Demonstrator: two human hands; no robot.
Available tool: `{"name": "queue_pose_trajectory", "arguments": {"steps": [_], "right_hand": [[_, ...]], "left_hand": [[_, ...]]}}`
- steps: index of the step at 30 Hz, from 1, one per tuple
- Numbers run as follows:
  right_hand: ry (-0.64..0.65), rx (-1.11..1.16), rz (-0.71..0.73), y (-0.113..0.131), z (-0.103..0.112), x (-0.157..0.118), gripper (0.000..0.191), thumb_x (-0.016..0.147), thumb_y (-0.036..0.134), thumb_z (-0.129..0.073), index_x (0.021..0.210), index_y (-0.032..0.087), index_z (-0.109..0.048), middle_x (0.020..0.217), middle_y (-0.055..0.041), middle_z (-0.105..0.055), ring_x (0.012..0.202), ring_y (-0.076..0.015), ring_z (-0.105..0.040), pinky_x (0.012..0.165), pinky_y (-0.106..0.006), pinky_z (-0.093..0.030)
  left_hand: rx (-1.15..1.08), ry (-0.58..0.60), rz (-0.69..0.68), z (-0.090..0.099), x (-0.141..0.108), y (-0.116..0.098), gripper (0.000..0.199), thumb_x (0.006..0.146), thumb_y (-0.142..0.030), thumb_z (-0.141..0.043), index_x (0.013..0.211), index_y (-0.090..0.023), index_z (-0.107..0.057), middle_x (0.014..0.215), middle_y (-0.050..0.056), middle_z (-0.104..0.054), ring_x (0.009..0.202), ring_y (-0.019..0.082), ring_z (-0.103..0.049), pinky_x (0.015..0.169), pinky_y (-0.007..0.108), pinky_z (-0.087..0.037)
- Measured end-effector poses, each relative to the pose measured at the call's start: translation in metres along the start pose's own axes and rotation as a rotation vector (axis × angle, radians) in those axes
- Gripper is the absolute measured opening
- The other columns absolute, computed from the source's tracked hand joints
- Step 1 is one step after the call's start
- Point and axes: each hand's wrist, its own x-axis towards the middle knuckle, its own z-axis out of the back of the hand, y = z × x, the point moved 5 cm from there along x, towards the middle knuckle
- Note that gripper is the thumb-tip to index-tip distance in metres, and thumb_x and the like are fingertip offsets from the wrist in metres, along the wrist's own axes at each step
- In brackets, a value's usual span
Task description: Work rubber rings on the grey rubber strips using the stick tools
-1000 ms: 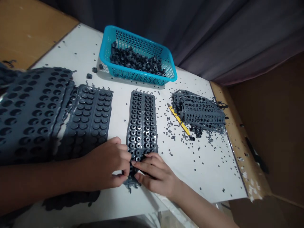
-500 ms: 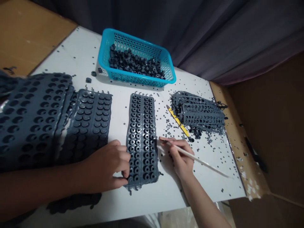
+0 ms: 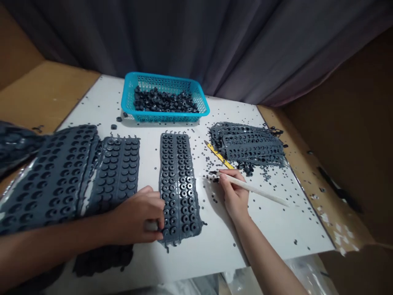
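A dark grey moulded rubber sheet (image 3: 177, 184) with rows of raised rings, each with a hole, lies flat on the white board. My left hand (image 3: 143, 215) is at its lower left edge, thumb and curled fingers pinching that edge. To the right of the sheet, my right hand (image 3: 235, 192) grips a pale, pencil-like stick (image 3: 260, 191) between thumb and fingers. The stick's dark tip points left toward the sheet, apart from it. Under and beside my left forearm lies another dark sheet (image 3: 118, 172) with rounded bumps.
A blue basket (image 3: 166, 116) of small black rubber pieces stands at the back. Perforated dark sheets (image 3: 251, 143) are piled at the right, with a yellow cutter-like tool (image 3: 219, 155) beside them. Larger sheets (image 3: 52, 176) lie left. Tiny black discs litter the white board (image 3: 221, 246).
The camera view has tilted up, so the basket appears lower. The right hand's stick has swung to a slightly different angle, its tip now farther from the sheet. My left hand stays at the edge.
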Motion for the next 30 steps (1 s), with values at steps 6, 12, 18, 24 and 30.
{"name": "queue_pose_trajectory", "arguments": {"steps": [6, 12, 18, 24, 30], "right_hand": [[0.169, 0.138, 0.059, 0.031, -0.011, -0.018, 0.012, 0.081, 0.03, -0.064, 0.084, 0.019, -0.068, 0.078, -0.0026, -0.069, 0.072, -0.0162, -0.063, 0.065, -0.027, -0.05], [0.359, 0.273, 0.127, 0.05, -0.021, -0.042, 0.007, 0.077, 0.025, -0.067, 0.076, 0.018, -0.069, 0.072, -0.0029, -0.071, 0.067, -0.0152, -0.065, 0.062, -0.025, -0.051], [0.659, 0.226, 0.54, 0.06, -0.039, -0.067, 0.007, 0.083, 0.023, -0.064, 0.08, 0.017, -0.067, 0.093, -0.0087, -0.072, 0.088, -0.0169, -0.067, 0.081, -0.032, -0.051], [0.83, 0.19, 0.588, 0.053, -0.055, -0.084, 0.015, 0.084, 0.032, -0.063, 0.085, 0.017, -0.067, 0.101, -0.011, -0.072, 0.098, -0.019, -0.066, 0.087, -0.038, -0.051], [0.841, 0.155, 0.553, 0.052, -0.057, -0.088, 0.022, 0.084, 0.038, -0.063, 0.083, 0.016, -0.065, 0.1, -0.0121, -0.071, 0.098, -0.0201, -0.067, 0.087, -0.039, -0.051]], "left_hand": [[0.297, 0.08, 0.031, 0.006, 0.001, -0.022, 0.004, 0.079, -0.023, -0.063, 0.075, -0.022, -0.061, 0.07, -0.002, -0.058, 0.071, 0.014, -0.053, 0.071, 0.028, -0.033], [0.592, -0.117, 0.31, -0.012, -0.025, -0.067, 0.011, 0.084, -0.016, -0.051, 0.084, -0.02, -0.062, 0.085, 0.003, -0.06, 0.083, 0.02, -0.055, 0.076, 0.033, -0.039], [0.672, -0.354, 0.283, -0.061, -0.069, -0.074, 0.031, 0.089, -0.023, -0.048, 0.119, -0.022, -0.056, 0.131, 0.009, -0.053, 0.12, 0.025, -0.048, 0.1, 0.041, -0.039], [0.691, -0.458, 0.237, -0.068, -0.07, -0.068, 0.036, 0.086, -0.025, -0.048, 0.121, -0.02, -0.058, 0.13, 0.01, -0.057, 0.122, 0.027, -0.049, 0.102, 0.046, -0.04], [0.687, -0.509, 0.221, -0.068, -0.069, -0.071, 0.035, 0.085, -0.025, -0.049, 0.117, -0.018, -0.062, 0.127, 0.01, -0.059, 0.122, 0.028, -0.049, 0.102, 0.047, -0.039]]}}
